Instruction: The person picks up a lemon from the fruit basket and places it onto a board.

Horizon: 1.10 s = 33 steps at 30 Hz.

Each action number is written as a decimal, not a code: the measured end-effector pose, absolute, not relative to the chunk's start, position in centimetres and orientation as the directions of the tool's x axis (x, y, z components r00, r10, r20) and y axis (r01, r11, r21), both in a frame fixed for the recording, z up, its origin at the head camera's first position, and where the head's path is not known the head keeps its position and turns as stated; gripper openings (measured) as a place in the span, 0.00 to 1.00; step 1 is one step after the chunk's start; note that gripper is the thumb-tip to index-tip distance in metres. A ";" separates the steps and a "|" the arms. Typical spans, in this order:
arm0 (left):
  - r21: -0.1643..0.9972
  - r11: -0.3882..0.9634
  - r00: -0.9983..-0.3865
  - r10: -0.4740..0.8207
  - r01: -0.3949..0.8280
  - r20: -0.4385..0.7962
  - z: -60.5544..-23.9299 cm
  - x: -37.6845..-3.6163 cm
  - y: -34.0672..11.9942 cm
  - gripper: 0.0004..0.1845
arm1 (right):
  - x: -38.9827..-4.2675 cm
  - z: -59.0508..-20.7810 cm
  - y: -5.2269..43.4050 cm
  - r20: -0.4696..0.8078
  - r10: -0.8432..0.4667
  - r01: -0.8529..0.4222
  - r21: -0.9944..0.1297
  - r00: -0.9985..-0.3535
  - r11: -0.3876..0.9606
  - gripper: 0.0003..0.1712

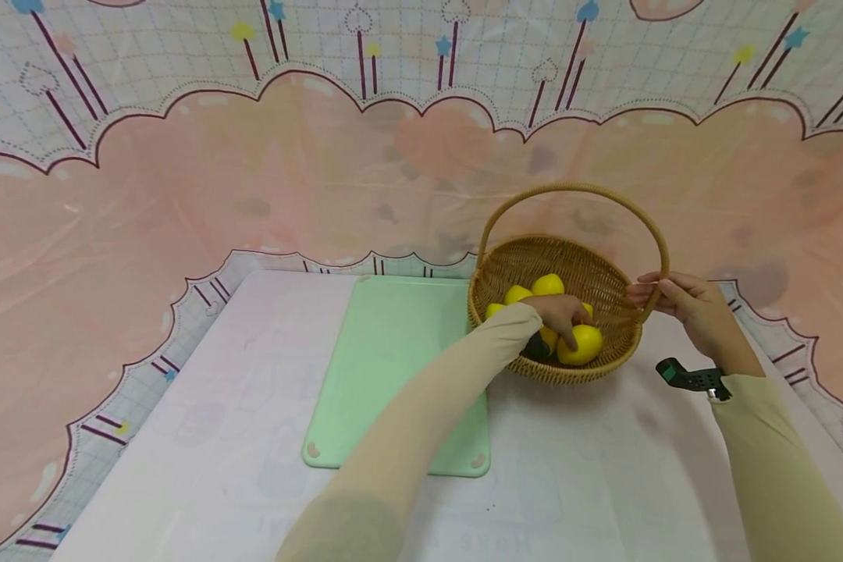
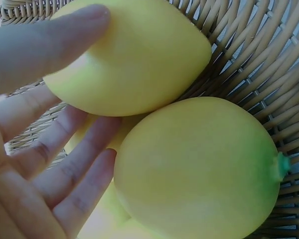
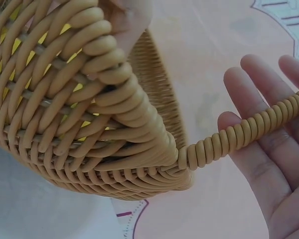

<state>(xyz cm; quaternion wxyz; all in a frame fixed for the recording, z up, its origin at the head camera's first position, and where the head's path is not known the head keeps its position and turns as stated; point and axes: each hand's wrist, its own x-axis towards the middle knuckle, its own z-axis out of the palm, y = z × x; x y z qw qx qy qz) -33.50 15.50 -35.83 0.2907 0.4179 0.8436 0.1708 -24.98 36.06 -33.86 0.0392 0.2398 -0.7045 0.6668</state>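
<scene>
Stretched closest to the head camera, a pale left sleeve point(image 1: 421, 421) runs up to the wicker basket point(image 1: 555, 375), and the left hand point(image 1: 560, 312) reaches down inside it. That hand's grip is on a yellow lemon point(image 1: 583, 347) at the basket's front right, the thumb pressed to its near side; other lemons point(image 1: 548, 285) lie in the basket behind and to the left. On the basket's right side, the right hand point(image 1: 701, 311) is at the arched handle point(image 1: 576, 187), with a dark strapped device point(image 1: 695, 378) at its wrist. A green board point(image 1: 400, 336) lies left of the basket on the white tabletop point(image 1: 232, 382), and a printed cloth point(image 1: 323, 187) hangs behind the basket.

At the left wrist, the thumb point(image 2: 55, 45) lies over the upper lemon and the fingers reach under it, pinching it inside the basket. Just below sits a second lemon point(image 2: 199, 169) with a green tip, its tipped end toward the basket's woven wall.

At the right wrist, the basket's woven side comes nearest, yellow showing through its gaps. Beside the basket, the right hand's fingers lie nearly straight against the handle, a loose grip rather than a clenched one; the thumb's pressure cannot be told.
</scene>
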 end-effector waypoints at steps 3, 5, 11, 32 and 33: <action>0.509 0.578 -0.465 0.816 0.638 -0.344 -35.9 -33.5 15.5 0.31 | -24.9 -33.9 36.1 0.365 -0.297 -0.379 -0.925 -0.882 -0.012 0.17; 0.501 0.585 -0.469 0.811 0.638 -0.350 -35.9 -33.5 15.5 0.32 | -24.8 -33.9 36.0 0.361 -0.301 -0.375 -0.927 -0.883 -0.009 0.17; 0.493 0.617 -0.486 0.787 0.613 -0.381 -35.7 -33.4 15.6 0.34 | -24.8 -34.0 36.1 0.357 -0.302 -0.372 -0.928 -0.884 -0.010 0.18; 0.484 0.658 -0.488 0.752 0.576 -0.442 -35.6 -33.1 15.6 0.40 | -25.1 -34.2 36.3 0.348 -0.292 -0.361 -0.932 -0.891 -0.008 0.18; 0.493 0.657 -0.486 0.754 0.571 -0.442 -35.5 -33.1 15.6 0.41 | -25.1 -34.2 36.3 0.347 -0.291 -0.360 -0.933 -0.891 -0.010 0.18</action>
